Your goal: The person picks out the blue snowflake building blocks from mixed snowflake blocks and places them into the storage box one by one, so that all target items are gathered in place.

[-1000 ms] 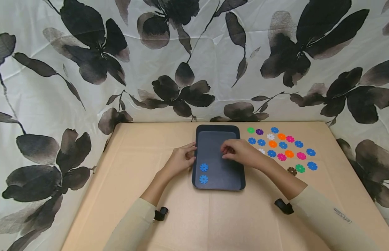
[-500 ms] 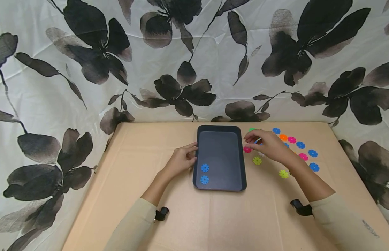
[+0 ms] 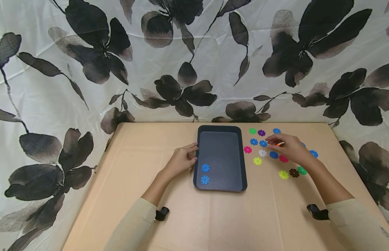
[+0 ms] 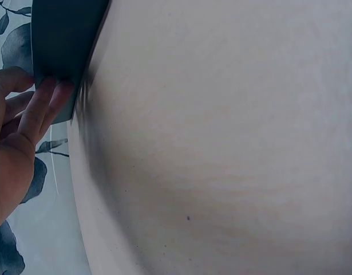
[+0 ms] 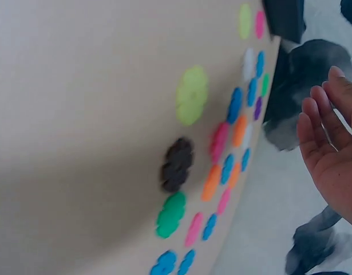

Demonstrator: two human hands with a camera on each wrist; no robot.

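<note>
My left hand (image 3: 181, 159) rests its fingertips against the left rim of a dark grey rectangular tray (image 3: 220, 164). In the left wrist view its fairly straight fingers (image 4: 34, 114) touch the tray's outer wall (image 4: 61, 46). Two blue notched discs (image 3: 205, 174) lie in the tray's near left corner, one above the other. My right hand (image 3: 288, 148) hovers over the loose coloured discs right of the tray, loosely bent. Nothing shows in its grasp in the right wrist view, where the hand (image 5: 336, 137) is apart from the discs. It hides several discs from the head view.
Loose discs include a green disc (image 3: 252, 131), a purple disc (image 3: 261, 132), a pink disc (image 3: 248, 149), a brown disc (image 3: 294, 173) and yellow-green discs (image 3: 283, 174). They lie on the tan table (image 3: 182, 216). A floral cloth (image 3: 194, 52) hangs behind the table's far edge.
My right hand has moved right, from over the tray to above the loose discs. My left hand stays at the tray rim, and the two blue discs have not moved.
</note>
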